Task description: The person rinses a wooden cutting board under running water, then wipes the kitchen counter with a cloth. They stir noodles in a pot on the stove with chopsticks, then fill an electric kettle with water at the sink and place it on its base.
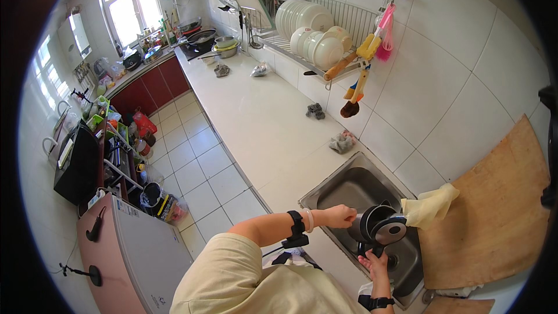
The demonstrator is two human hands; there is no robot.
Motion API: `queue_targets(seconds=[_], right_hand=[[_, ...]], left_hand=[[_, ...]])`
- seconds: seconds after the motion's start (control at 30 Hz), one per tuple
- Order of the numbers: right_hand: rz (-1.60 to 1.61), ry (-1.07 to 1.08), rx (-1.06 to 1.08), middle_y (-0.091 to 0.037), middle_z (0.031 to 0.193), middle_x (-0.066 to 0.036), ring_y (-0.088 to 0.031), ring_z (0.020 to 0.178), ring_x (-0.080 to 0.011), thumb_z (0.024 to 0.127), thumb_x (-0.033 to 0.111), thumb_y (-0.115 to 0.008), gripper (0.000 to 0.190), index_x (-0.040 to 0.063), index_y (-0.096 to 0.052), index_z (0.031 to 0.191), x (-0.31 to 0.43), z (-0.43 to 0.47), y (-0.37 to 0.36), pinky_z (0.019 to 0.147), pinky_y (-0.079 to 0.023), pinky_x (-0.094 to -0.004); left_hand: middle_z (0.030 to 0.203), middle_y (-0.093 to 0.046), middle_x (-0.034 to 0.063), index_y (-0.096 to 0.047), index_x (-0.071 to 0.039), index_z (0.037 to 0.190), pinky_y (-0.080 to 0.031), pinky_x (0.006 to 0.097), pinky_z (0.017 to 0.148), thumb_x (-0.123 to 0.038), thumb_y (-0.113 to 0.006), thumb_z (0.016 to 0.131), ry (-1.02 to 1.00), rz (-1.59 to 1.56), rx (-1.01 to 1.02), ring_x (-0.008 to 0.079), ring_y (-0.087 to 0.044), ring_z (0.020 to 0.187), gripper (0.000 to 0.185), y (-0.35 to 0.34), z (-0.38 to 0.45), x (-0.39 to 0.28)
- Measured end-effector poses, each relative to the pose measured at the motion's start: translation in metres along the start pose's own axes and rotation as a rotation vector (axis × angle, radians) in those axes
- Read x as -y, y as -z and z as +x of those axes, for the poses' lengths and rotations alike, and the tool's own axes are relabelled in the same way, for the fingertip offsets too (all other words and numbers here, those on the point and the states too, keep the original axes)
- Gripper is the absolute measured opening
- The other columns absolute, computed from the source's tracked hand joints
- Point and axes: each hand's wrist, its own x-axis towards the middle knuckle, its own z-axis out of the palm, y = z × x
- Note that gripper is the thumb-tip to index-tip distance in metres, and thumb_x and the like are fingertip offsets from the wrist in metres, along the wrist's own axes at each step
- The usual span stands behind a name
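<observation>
A stainless steel electric kettle [356,227] with black trim is held tilted over the sink [348,183]. Its lid [389,230] stands swung open, beside the dark rim of the mouth. My right hand [375,265] grips the black handle [378,250] from below. Against the steel side of the kettle is my left hand [341,216], its fingers curled in; whether anything is inside them is hidden. A pale yellow cloth [429,205] hangs by a chrome part near the kettle's mouth, probably the tap. The sink drain [392,262] shows beyond my right hand.
A large wooden board [488,213] leans right of the sink. Grey rags [342,141] lie at the sink's far corner and along the white counter [244,117]. Above, a wall rack [296,48] bears plates and bowls. A pink fridge [109,253] stands behind on the left.
</observation>
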Motion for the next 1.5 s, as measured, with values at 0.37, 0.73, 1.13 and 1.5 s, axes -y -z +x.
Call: queue_targets(seconds=[0.37, 0.73, 1.13, 1.5], right_hand=[[-0.015, 0.007, 0.009, -0.059, 0.081, -0.008, -0.066, 0.068, -0.0277, 0.082, 0.001, -0.062, 0.015, 0.004, -0.052, 0.092, 0.002, -0.002, -0.001, 0.062, -0.058, -0.0347], [-0.023, 0.007, 0.024, -0.059, 0.083, -0.01, -0.066, 0.071, -0.0304, 0.082, 0.002, -0.062, 0.015, 0.005, -0.052, 0.093, -0.001, 0.001, 0.003, 0.064, -0.058, -0.0358], [-0.021, -0.013, 0.008, -0.06, 0.08, -0.009, -0.066, 0.067, -0.0266, 0.081, 0.001, -0.063, 0.013, 0.002, -0.054, 0.09, 0.004, -0.001, -0.003, 0.06, -0.058, -0.0333], [-0.003, -0.001, 0.009, -0.059, 0.08, -0.008, -0.066, 0.067, -0.0271, 0.081, 0.001, -0.063, 0.015, 0.003, -0.053, 0.092, 0.002, 0.0, -0.001, 0.061, -0.058, -0.0342]], left_hand=[[0.082, -0.063, 0.0085, -0.064, -0.007, 0.069, -0.047, 0.0384, 0.077, -0.016, -0.077, 0.065, -0.068, 0.027, 0.147, 0.0281, -0.06, 0.083, 0.016, 0.003, 0.003, 0.008], [0.069, -0.057, 0.0141, -0.058, 0.001, 0.064, -0.044, 0.041, 0.059, -0.026, -0.066, 0.079, -0.053, 0.093, -0.006, 0.0318, -0.057, 0.064, 0.031, 0.001, 0.005, 0.006], [0.082, -0.057, 0.0096, -0.054, -0.004, 0.086, -0.048, 0.0362, 0.067, -0.02, -0.073, 0.073, -0.062, 0.0, -0.004, 0.0262, -0.058, 0.073, 0.028, -0.003, 0.007, 0.001], [0.09, -0.062, 0.0118, -0.057, -0.004, 0.101, -0.049, 0.0355, 0.072, -0.019, -0.063, 0.083, 0.01, -0.027, -0.025, 0.0256, -0.061, 0.081, 0.025, 0.002, 0.006, -0.003]])
